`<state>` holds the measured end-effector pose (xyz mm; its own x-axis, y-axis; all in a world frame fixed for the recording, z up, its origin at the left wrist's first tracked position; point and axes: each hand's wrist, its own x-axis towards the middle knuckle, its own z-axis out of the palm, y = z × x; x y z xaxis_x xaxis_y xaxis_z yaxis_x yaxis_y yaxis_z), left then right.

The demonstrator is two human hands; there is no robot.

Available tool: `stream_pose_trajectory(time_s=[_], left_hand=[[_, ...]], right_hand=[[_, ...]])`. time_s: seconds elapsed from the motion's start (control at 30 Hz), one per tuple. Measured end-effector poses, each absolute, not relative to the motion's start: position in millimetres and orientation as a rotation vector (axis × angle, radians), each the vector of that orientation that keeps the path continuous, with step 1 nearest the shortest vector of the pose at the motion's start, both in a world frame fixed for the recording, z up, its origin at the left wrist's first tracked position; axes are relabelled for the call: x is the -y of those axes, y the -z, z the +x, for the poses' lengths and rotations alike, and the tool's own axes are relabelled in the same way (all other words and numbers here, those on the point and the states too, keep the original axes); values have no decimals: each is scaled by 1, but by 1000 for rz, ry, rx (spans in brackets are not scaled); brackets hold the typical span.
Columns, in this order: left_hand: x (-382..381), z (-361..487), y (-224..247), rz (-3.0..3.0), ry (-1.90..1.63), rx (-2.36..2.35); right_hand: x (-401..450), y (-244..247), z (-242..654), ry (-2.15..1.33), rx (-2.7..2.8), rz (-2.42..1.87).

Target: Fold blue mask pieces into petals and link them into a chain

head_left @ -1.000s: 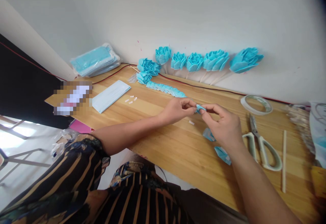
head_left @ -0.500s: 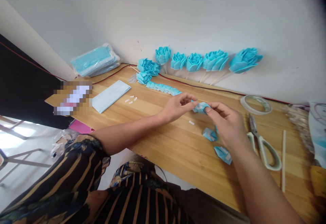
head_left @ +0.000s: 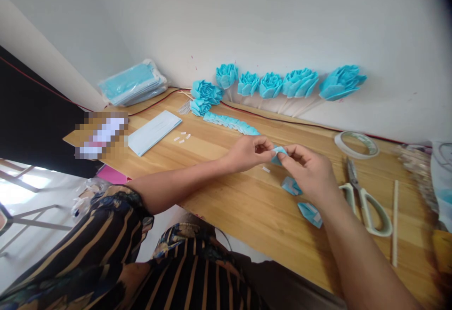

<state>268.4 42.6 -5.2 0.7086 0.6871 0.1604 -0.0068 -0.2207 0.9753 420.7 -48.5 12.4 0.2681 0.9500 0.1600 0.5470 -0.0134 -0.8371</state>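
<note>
Between my two hands is a small folded blue fabric petal [head_left: 278, 154]. My left hand [head_left: 249, 152] pinches its left side, and my right hand [head_left: 307, 168] pinches its right side with thumb and forefinger. Just below lie two more folded petals: one [head_left: 292, 186] beside my right hand, the other [head_left: 310, 214] nearer the table's front edge, with a white strip on it. A small white tape piece [head_left: 266, 169] rests under my left fingers. Behind my hands runs a row of overlapping blue petals [head_left: 229, 123].
Blue fabric roses [head_left: 271, 85] on sticks lean against the wall. Scissors [head_left: 365, 202], a tape roll [head_left: 356, 145] and a thin stick [head_left: 395, 225] lie at right. A folded light-blue sheet [head_left: 154, 133], tape bits [head_left: 181, 137] and a plastic-wrapped stack of blue sheets [head_left: 132, 84] are at left.
Both hands have drawn slightly down toward me with the petal. The petal has turned, showing a smaller plain blue face, and the fingers have closed nearer together.
</note>
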Motion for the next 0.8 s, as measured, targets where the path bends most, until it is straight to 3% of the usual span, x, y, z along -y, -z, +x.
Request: stream_pose_trajectory(time_s=[0.8], left_hand=[[-48, 268, 5, 1493, -553, -494]], right_hand=[[50, -14, 425, -528, 1343, -1708]])
